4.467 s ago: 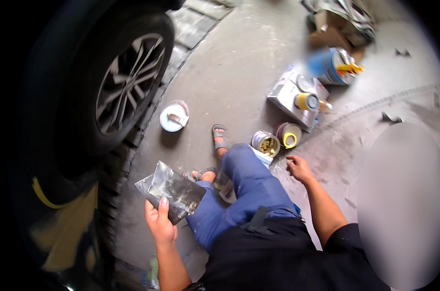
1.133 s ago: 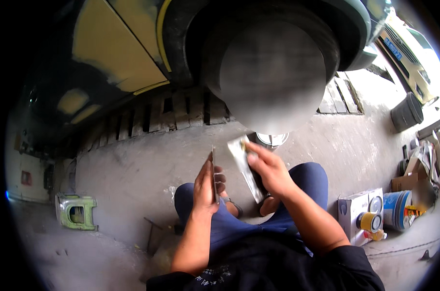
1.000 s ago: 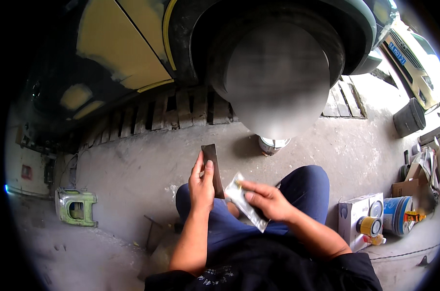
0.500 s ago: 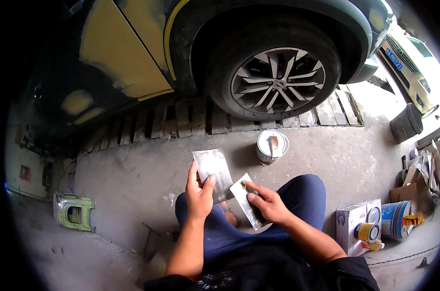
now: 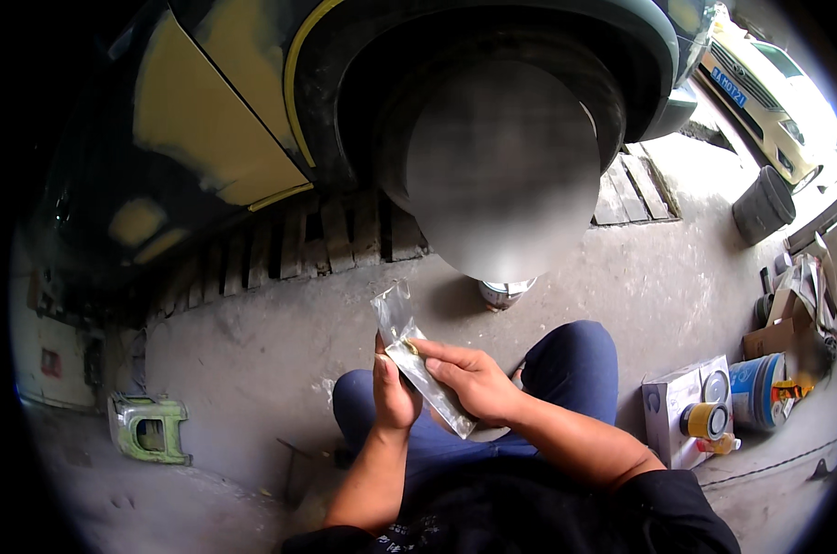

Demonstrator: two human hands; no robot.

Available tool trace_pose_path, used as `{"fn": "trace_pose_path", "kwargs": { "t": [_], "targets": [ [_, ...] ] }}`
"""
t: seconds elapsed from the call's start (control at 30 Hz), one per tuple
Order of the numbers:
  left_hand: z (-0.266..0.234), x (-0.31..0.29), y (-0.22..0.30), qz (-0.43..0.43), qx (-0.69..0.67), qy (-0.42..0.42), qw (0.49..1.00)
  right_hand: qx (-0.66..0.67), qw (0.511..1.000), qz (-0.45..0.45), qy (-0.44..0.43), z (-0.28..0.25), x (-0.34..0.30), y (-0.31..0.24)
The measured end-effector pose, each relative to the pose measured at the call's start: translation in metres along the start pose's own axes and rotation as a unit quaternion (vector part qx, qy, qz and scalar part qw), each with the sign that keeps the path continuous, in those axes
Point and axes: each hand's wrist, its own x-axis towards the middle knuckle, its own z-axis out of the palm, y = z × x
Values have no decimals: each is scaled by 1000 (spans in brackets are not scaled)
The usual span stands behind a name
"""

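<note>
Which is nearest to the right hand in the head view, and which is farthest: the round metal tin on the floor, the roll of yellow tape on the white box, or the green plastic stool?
From the right hand:
1. Round metal tin, just ahead of the hand, under the wheel arch.
2. Roll of yellow tape, to the right, on the white box.
3. Green plastic stool, far left on the floor.

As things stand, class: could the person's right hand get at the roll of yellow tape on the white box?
Probably yes, once freed. The right hand is now on the flat scraper with the left hand; the yellow tape roll sits uncovered on the white box at that side.
</note>
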Motion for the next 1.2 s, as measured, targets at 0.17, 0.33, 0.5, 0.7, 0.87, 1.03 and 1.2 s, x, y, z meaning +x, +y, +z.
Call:
{"fn": "trace_pose_path", "kwargs": {
  "t": [0.17,0.33,0.5,0.7,0.87,1.03,1.2],
  "targets": [
    [0,6,15,-9,52,-2,999,124,992,26,22,18,-5,8],
    [-6,1,21,-39,104,-8,994,188,975,117,15,30,-17,-22],
    [-37,1,13,-21,112,-44,993,193,979,53,-27,34,-17,-15],
    [-16,12,31,-1,172,-66,983,150,989,-4,-14,23,-4,-13],
    [-3,7,42,-12,109,-66,992,-14,989,-140,49,15,8,1],
    [-12,7,41,40,78,-90,992,126,991,-49,18,35,-1,15],
    [3,13,42,26,68,-40,997,118,991,-51,24,24,5,1]
  ]
}}
